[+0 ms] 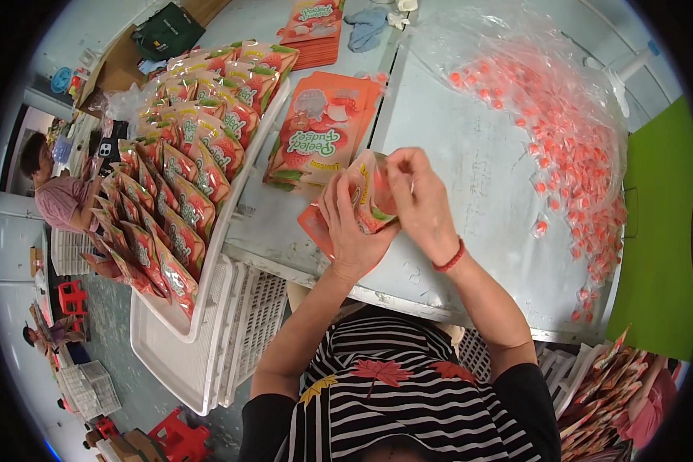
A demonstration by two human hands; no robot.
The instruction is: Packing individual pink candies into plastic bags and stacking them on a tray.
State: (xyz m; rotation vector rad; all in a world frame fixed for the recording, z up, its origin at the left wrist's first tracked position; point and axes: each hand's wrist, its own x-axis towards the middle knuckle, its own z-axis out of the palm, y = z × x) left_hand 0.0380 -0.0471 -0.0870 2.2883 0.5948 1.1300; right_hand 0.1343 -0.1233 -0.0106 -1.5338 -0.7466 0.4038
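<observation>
My left hand [353, 239] is wrapped around a red and cream candy pouch [371, 206], tilted with its top end up. At the pouch's upper edge, my right hand [426, 202] has its fingers bent into a pinch; what lies between them is hidden. A red band circles the right wrist. Under my left hand, part of another flat red pouch [316, 229] shows on the table. Just beyond lies a stack of flat pouches [319, 135]. To the right, many small wrapped red candies [543, 162] spill from a large clear plastic bag [531, 38].
At the left, filled pouches [185, 173] stand in rows in a white tray [235, 185] above stacked white crates [246, 323]. More flat pouches [316, 42] and a blue cloth [366, 29] lie at the far side. A green panel [662, 231] borders the right; a person [65, 185] is farther left.
</observation>
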